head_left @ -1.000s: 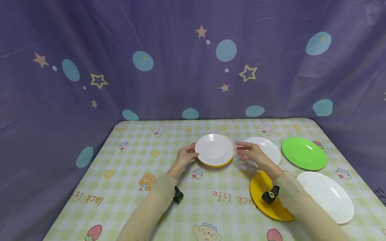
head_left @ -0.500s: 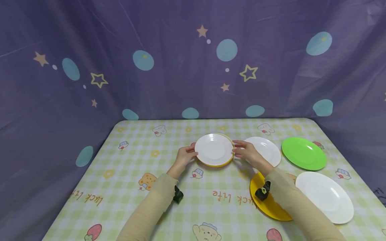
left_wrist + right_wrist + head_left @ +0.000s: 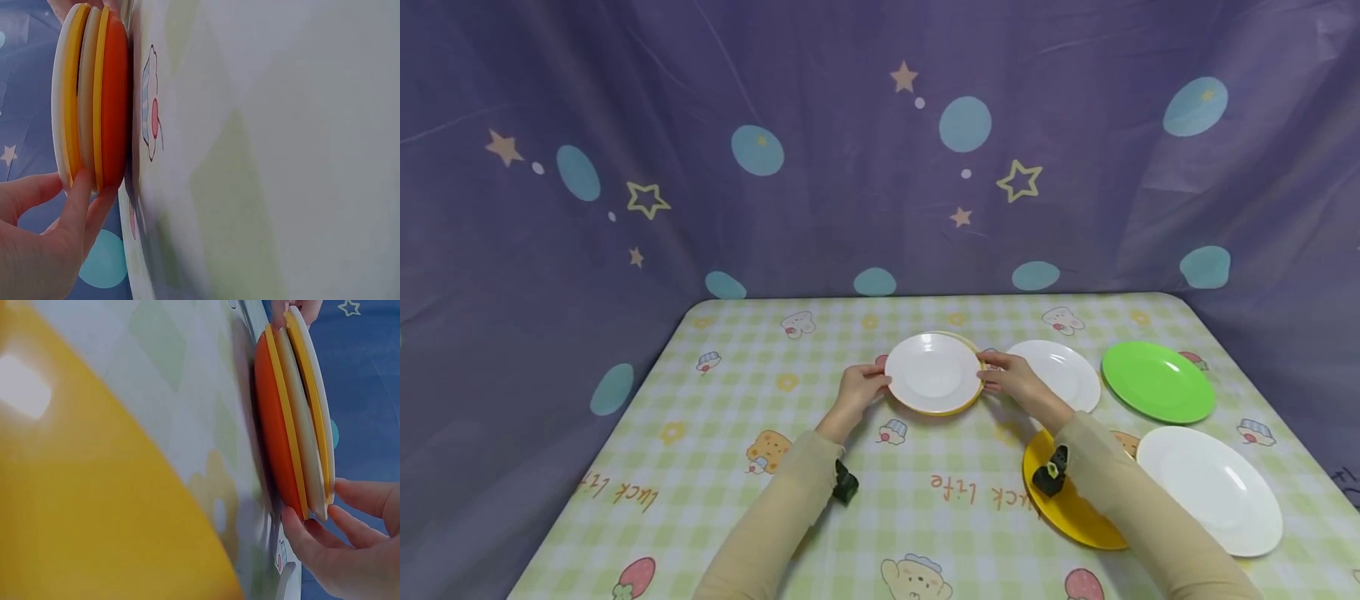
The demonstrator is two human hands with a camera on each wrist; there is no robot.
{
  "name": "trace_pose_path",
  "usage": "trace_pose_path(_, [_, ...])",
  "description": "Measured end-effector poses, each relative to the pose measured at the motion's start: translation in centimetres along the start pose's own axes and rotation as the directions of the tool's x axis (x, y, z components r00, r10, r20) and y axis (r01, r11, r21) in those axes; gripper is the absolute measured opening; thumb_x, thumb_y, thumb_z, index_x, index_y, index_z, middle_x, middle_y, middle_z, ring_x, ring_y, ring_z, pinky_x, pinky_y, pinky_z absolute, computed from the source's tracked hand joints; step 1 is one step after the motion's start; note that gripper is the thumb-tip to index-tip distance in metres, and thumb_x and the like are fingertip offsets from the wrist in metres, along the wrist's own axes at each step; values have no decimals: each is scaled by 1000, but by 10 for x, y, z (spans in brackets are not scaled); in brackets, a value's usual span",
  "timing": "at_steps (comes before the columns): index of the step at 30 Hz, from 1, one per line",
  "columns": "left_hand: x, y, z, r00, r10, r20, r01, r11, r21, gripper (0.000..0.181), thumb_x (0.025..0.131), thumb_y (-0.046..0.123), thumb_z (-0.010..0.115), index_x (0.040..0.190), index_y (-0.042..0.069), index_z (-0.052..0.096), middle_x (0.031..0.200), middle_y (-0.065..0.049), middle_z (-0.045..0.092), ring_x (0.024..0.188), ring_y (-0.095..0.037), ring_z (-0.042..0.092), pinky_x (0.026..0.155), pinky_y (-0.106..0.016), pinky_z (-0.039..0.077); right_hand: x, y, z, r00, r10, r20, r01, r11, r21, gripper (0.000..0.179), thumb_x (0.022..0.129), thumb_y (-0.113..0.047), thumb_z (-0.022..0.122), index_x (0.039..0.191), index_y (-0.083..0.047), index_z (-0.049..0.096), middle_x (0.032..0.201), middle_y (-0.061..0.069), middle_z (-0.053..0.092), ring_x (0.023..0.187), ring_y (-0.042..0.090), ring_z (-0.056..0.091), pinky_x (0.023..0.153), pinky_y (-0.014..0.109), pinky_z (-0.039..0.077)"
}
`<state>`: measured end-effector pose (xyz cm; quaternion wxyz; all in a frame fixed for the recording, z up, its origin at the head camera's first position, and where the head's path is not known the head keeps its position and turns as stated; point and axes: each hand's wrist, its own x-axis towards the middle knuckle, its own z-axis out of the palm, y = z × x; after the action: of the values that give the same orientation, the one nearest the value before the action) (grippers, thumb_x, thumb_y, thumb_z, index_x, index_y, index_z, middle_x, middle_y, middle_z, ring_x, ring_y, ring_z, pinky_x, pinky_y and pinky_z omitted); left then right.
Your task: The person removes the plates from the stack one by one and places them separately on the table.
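A stack of several small plates stands in the middle of the table in the head view, with a white plate (image 3: 933,372) on top. In the left wrist view the layers below show as yellow, cream, yellow and an orange plate (image 3: 116,100) at the bottom. My left hand (image 3: 856,397) grips the stack's left edge, its thumb at the top plate's rim and fingers against the lower rims. My right hand (image 3: 1024,386) holds the opposite edge likewise, thumb at the top rim. In the right wrist view, a narrow dark gap shows between the upper yellow plate (image 3: 310,394) and the cream plate (image 3: 301,425).
To the right lie a white round plate (image 3: 1066,377), a green plate (image 3: 1157,382), a large white oval plate (image 3: 1213,492) and a yellow plate (image 3: 1071,512) under my right forearm. A checked cloth (image 3: 737,358) covers the table; a purple curtain (image 3: 850,233) hangs behind.
My right hand has come left from beside the stack onto its right edge. The left hand keeps its hold, and the stack stays in about the same place.
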<state>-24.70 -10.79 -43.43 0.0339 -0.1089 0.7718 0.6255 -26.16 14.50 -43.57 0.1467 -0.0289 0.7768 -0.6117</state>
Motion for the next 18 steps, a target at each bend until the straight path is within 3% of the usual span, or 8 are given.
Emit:
trace_pose_path(5, [1, 1, 0, 1000, -10, -2, 10, 1000, -4, 32, 83, -3, 58, 114, -12, 56, 113, -27, 58, 93, -29, 63, 79, -28, 56, 1, -3, 3, 999, 32, -44, -33, 999, -21, 47, 89, -3, 53, 132, 10, 39, 139, 30, 32, 88, 6, 59, 85, 25, 53])
trace_pose_path(13, [1, 0, 1, 1000, -12, -7, 12, 1000, 0, 34, 83, -1, 59, 115, -12, 55, 113, -27, 58, 93, -28, 63, 78, -28, 56, 2, -4, 4, 996, 74, -56, -77, 996, -43, 46, 90, -6, 53, 133, 6, 41, 139, 26, 35, 100, 15, 57, 89, 28, 51])
trace_pose_path(18, [0, 1, 1, 1000, -11, -11, 11, 1000, 20, 38, 79, -1, 65, 114, -11, 56, 107, -25, 61, 87, -23, 64, 75, -26, 56, 2, -3, 3, 995, 76, -58, -78, 996, -34, 46, 89, -6, 54, 132, 6, 42, 139, 26, 35, 90, 7, 58, 88, 27, 51])
